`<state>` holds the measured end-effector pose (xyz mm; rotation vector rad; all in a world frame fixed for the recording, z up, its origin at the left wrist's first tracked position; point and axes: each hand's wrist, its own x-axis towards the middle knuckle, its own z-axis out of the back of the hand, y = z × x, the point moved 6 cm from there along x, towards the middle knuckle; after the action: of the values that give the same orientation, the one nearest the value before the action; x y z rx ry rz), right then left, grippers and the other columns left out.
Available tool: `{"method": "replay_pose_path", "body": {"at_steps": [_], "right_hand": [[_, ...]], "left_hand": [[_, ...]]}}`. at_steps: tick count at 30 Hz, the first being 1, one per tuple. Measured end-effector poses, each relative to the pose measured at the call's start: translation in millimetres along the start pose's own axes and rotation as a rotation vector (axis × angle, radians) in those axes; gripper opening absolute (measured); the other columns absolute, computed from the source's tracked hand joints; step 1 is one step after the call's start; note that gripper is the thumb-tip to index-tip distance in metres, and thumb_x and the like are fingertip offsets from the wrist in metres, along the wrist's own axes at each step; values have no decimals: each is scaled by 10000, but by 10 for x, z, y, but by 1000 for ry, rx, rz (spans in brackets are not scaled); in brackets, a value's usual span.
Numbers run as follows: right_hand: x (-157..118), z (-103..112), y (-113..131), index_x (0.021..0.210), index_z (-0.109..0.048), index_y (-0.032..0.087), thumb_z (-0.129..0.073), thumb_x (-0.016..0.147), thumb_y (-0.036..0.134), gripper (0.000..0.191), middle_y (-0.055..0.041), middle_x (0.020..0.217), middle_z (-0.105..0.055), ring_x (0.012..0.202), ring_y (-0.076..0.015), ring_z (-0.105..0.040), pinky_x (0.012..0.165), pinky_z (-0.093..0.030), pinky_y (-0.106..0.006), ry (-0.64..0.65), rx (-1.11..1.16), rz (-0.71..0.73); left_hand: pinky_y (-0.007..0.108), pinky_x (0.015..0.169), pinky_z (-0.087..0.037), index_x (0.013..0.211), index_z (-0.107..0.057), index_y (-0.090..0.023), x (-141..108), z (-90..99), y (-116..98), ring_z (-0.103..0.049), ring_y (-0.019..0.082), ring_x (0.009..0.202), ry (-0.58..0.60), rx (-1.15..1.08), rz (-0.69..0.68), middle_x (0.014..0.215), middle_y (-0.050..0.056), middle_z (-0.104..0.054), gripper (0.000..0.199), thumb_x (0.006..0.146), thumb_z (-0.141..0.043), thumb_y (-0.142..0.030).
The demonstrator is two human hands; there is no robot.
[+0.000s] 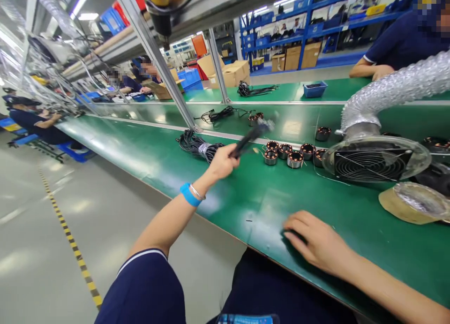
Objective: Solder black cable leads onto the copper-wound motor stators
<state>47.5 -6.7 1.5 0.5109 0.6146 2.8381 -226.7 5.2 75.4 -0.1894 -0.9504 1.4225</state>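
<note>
My left hand (222, 162), with a blue band and a bracelet at its wrist, is wrapped round a black-handled tool (249, 140). The tool's pale far end is smeared by motion, so I cannot tell its kind. It is held over the bench, left of several motor stators (294, 159) with copper windings. Beside that hand lies a tied bundle of black cables (198, 145). My right hand (318, 239) rests on the green bench top (232, 221) near its front edge, thumb apart from the loosely bent fingers, with nothing in it. A small dark strip (249, 220) lies to its left.
A fan (372, 164) under a silver duct (397, 89) and a tape roll (416, 203) stand at the right. A metal post (158, 61) rises at the left. Beyond are loose cables (221, 114), a blue bin (315, 89) and a co-worker's arm (369, 70).
</note>
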Motion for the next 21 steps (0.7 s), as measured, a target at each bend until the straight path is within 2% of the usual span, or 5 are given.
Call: {"method": "replay_pose_path", "body": {"at_steps": [5, 9, 14, 18, 21], "right_hand": [[682, -640, 255, 994, -617, 141, -603, 920, 239, 124, -114, 980, -622, 949, -253, -557, 846, -496, -386, 145, -41, -56], [896, -769, 144, 882, -605, 143, -616, 911, 225, 88, -62, 929, -615, 910, -206, -573, 812, -487, -344, 215, -116, -90], [334, -207, -694, 801, -535, 186, -505, 881, 140, 97, -90, 874, -603, 854, -222, -583, 764, -477, -344, 105, -246, -259], [-469, 385, -1410, 727, -463, 255, -435, 781, 136, 133, -104, 709, -565, 660, -263, -584, 608, -452, -390, -78, -322, -306], [-745, 576, -1668, 820, -514, 297, -458, 745, 174, 155, -107, 693, -567, 587, -287, -579, 580, -421, -438, -209, -358, -239]], "left_hand": [[217, 384, -313, 616, -332, -231, 92, 791, -62, -300, 83, 334, -485, -229, 17, 425, -102, -310, 164, 668, -488, -233], [192, 310, -300, 568, -368, -222, 78, 1522, -208, -299, 74, 276, -899, -421, -36, 348, -133, -298, 252, 601, -575, -81], [185, 280, -230, 525, -308, -218, 271, 2181, -521, -191, 72, 287, -993, -545, -97, 374, -110, -201, 310, 679, -433, 21], [178, 301, -151, 509, -256, -210, 414, 2363, -935, -115, 62, 332, -930, -595, -24, 440, -88, -122, 362, 806, -368, -34], [176, 314, -172, 558, -280, -208, 510, 2463, -1179, -142, 57, 357, -892, -616, -31, 516, -82, -124, 391, 938, -365, -168]]}}
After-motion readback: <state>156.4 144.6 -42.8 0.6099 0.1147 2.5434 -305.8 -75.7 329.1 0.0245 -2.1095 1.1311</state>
